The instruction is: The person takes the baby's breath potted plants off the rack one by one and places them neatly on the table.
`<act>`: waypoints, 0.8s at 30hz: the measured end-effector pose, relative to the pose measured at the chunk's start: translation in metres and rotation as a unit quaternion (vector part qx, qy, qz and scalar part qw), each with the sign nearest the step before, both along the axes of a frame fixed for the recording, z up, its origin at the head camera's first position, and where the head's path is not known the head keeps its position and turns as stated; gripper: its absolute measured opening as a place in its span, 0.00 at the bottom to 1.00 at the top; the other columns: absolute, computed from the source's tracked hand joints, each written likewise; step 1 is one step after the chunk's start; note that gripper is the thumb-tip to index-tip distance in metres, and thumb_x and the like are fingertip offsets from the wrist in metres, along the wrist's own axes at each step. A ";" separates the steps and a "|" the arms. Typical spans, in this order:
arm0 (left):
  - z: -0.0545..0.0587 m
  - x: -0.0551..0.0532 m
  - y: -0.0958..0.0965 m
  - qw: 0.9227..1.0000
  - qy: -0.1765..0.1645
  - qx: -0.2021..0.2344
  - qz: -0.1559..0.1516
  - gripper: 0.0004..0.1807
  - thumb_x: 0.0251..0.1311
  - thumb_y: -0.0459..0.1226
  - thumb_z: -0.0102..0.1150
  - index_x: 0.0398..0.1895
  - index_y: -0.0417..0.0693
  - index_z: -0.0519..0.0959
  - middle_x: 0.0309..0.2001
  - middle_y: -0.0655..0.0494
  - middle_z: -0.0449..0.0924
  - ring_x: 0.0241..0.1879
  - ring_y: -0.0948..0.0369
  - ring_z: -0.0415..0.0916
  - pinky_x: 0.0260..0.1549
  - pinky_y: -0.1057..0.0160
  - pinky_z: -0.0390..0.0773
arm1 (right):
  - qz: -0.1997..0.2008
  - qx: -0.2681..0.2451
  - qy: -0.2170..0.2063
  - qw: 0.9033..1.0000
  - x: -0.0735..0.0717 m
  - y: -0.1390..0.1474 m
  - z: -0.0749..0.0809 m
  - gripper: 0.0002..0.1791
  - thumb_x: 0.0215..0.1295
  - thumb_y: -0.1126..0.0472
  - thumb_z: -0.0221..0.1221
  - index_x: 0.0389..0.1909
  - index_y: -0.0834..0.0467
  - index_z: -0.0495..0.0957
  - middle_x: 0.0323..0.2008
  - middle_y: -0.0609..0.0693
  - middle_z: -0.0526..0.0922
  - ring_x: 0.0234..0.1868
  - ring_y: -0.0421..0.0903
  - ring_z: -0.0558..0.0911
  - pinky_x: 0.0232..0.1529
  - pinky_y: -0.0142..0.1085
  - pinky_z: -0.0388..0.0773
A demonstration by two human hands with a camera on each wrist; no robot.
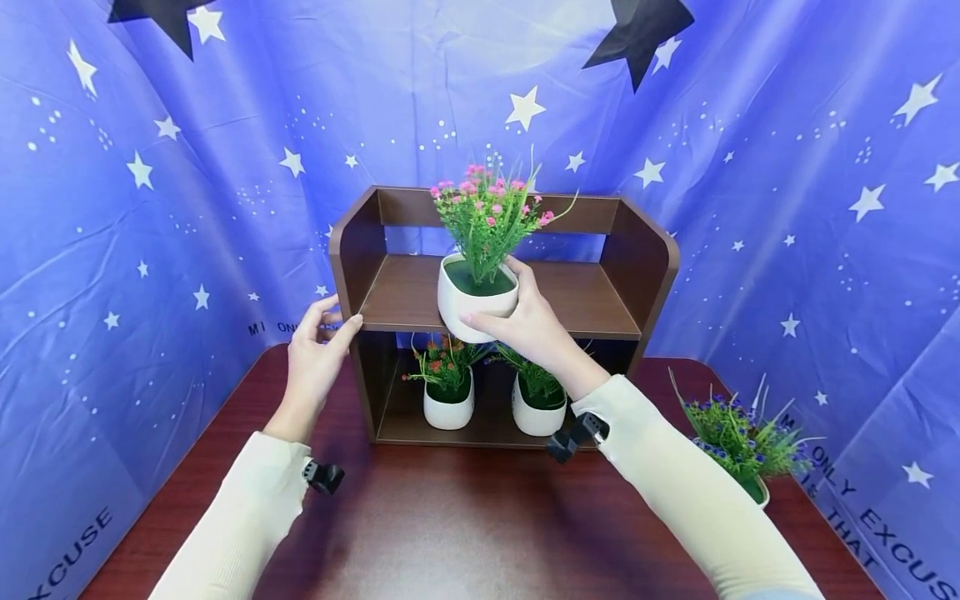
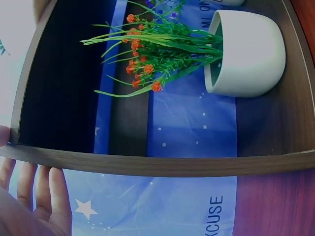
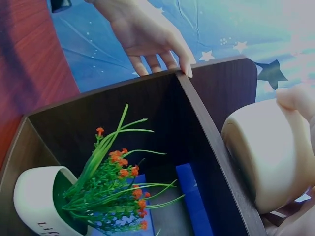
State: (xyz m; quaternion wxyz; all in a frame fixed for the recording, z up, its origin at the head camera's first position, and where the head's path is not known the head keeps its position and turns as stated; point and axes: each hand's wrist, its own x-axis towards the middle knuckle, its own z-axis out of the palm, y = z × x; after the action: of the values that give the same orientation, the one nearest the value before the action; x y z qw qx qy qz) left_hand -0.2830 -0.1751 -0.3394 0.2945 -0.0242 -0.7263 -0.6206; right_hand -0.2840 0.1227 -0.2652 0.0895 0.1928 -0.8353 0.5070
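Observation:
My right hand [image 1: 536, 329] grips a white pot [image 1: 472, 304] of pink artificial flowers [image 1: 487, 204], thumb at its front and fingers round its right side. The pot is at the front edge of the upper board of a brown two-tier shelf [image 1: 405, 292]; whether its base touches the board is unclear. At the left, my left hand [image 1: 315, 354] holds the shelf's side panel, with the thumb on the front edge and the fingers [image 2: 59, 196] along the outer face. On the lower tier stand a pot of orange flowers [image 1: 448, 404] and another white pot [image 1: 538, 412], partly hidden by my right arm.
A potted plant with blue-purple flowers [image 1: 738, 442] stands at the right of the dark red table [image 1: 435, 517], partly behind my right sleeve. Blue star-printed cloth [image 1: 450, 83] hangs round the back and both sides.

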 end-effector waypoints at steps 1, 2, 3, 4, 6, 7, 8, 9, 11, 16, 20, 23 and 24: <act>0.000 0.000 0.000 1.000 0.000 0.001 0.000 0.23 0.61 0.39 0.70 0.60 0.54 0.80 0.40 0.58 0.79 0.32 0.61 0.74 0.25 0.72 0.78 | 0.000 0.003 0.001 1.000 0.002 0.001 0.000 0.62 0.51 0.40 0.74 0.79 0.51 0.44 0.71 0.55 0.63 0.67 0.49 0.68 0.63 0.48 0.68; 0.000 0.001 -0.001 1.000 -0.001 0.001 0.000 0.23 0.61 0.39 0.70 0.61 0.54 0.80 0.41 0.58 0.79 0.32 0.61 0.74 0.25 0.72 0.78 | -0.001 0.007 0.003 1.000 0.005 0.003 -0.001 0.63 0.51 0.40 0.74 0.79 0.52 0.44 0.71 0.55 0.62 0.67 0.49 0.68 0.64 0.48 0.68; 0.000 0.001 -0.001 1.000 -0.002 0.001 0.000 0.23 0.61 0.40 0.70 0.61 0.54 0.80 0.41 0.57 0.79 0.32 0.62 0.74 0.25 0.72 0.78 | -0.002 0.012 0.006 1.000 0.007 0.004 -0.001 0.62 0.52 0.40 0.74 0.79 0.53 0.44 0.71 0.56 0.62 0.67 0.50 0.67 0.64 0.49 0.67; 0.000 0.001 -0.001 1.000 -0.003 0.001 0.000 0.23 0.61 0.40 0.70 0.61 0.54 0.80 0.42 0.57 0.79 0.32 0.62 0.74 0.26 0.72 0.78 | -0.004 0.016 0.009 1.000 0.010 0.006 -0.002 0.62 0.52 0.41 0.73 0.79 0.53 0.44 0.71 0.56 0.63 0.67 0.50 0.67 0.64 0.49 0.68; 0.000 0.002 -0.001 1.000 -0.003 -0.001 -0.001 0.24 0.61 0.40 0.70 0.61 0.54 0.80 0.42 0.55 0.78 0.32 0.63 0.73 0.26 0.72 0.78 | -0.004 0.024 0.016 1.000 0.015 0.009 -0.003 0.61 0.53 0.41 0.73 0.78 0.53 0.44 0.70 0.56 0.64 0.67 0.50 0.68 0.65 0.50 0.67; 0.000 0.002 -0.001 1.000 -0.002 -0.004 -0.001 0.24 0.61 0.41 0.69 0.61 0.53 0.80 0.43 0.54 0.78 0.32 0.63 0.73 0.26 0.71 0.78 | -0.005 0.028 0.019 0.999 0.018 0.012 -0.004 0.60 0.53 0.42 0.73 0.78 0.53 0.45 0.69 0.56 0.64 0.67 0.50 0.68 0.65 0.50 0.67; 0.000 0.001 -0.001 1.000 -0.002 -0.006 -0.002 0.24 0.61 0.41 0.69 0.62 0.53 0.79 0.43 0.54 0.78 0.32 0.64 0.73 0.26 0.71 0.79 | -0.004 0.031 0.023 0.999 0.021 0.014 -0.004 0.60 0.54 0.42 0.73 0.78 0.53 0.45 0.68 0.56 0.65 0.66 0.50 0.68 0.64 0.51 0.67; 0.000 0.001 -0.001 1.000 -0.002 -0.008 -0.002 0.24 0.61 0.41 0.69 0.62 0.53 0.79 0.43 0.53 0.78 0.32 0.65 0.73 0.26 0.71 0.79 | -0.002 0.031 0.024 0.999 0.024 0.016 -0.005 0.59 0.54 0.43 0.73 0.77 0.52 0.46 0.68 0.55 0.66 0.66 0.50 0.69 0.64 0.51 0.67; 0.000 0.001 -0.001 1.000 0.001 -0.009 -0.002 0.24 0.61 0.41 0.69 0.61 0.53 0.80 0.43 0.53 0.78 0.31 0.65 0.73 0.26 0.71 0.79 | 0.001 0.032 0.028 0.999 0.029 0.020 -0.006 0.57 0.53 0.44 0.74 0.76 0.51 0.48 0.66 0.54 0.68 0.65 0.50 0.70 0.63 0.52 0.68; 0.002 0.002 0.000 1.000 0.003 -0.012 0.006 0.23 0.62 0.38 0.68 0.61 0.51 0.80 0.42 0.53 0.79 0.31 0.63 0.73 0.25 0.73 0.78 | 0.011 0.031 0.039 0.999 0.040 0.031 -0.009 0.54 0.53 0.46 0.75 0.73 0.51 0.50 0.63 0.52 0.71 0.63 0.49 0.72 0.62 0.53 0.69; 0.015 0.017 0.008 1.000 0.003 -0.015 0.007 0.22 0.63 0.35 0.66 0.61 0.43 0.78 0.42 0.50 0.78 0.31 0.63 0.72 0.25 0.74 0.77 | 0.009 0.031 0.049 0.998 0.046 0.040 -0.013 0.53 0.53 0.47 0.75 0.72 0.50 0.51 0.62 0.51 0.72 0.63 0.48 0.72 0.62 0.53 0.69; 0.024 0.027 0.013 1.000 0.004 -0.020 0.004 0.23 0.63 0.34 0.65 0.61 0.39 0.77 0.42 0.48 0.78 0.30 0.66 0.72 0.25 0.74 0.77 | 0.004 0.031 0.054 0.998 0.051 0.047 -0.016 0.52 0.53 0.47 0.76 0.71 0.50 0.52 0.61 0.50 0.73 0.62 0.47 0.72 0.62 0.51 0.69; 0.025 0.029 0.013 1.000 0.004 -0.021 0.003 0.23 0.63 0.35 0.65 0.61 0.39 0.77 0.42 0.48 0.78 0.30 0.67 0.72 0.25 0.74 0.77 | 0.003 0.031 0.056 0.998 0.053 0.049 -0.017 0.51 0.53 0.48 0.76 0.70 0.50 0.53 0.61 0.50 0.73 0.62 0.47 0.72 0.62 0.51 0.69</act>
State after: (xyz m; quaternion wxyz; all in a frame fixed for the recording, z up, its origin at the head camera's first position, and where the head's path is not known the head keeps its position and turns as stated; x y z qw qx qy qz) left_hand -0.2545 -0.1619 -0.3142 0.2983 -0.0306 -0.7383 -0.6042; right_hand -0.2315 0.1718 -0.2823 0.1286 0.2265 -0.8437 0.4695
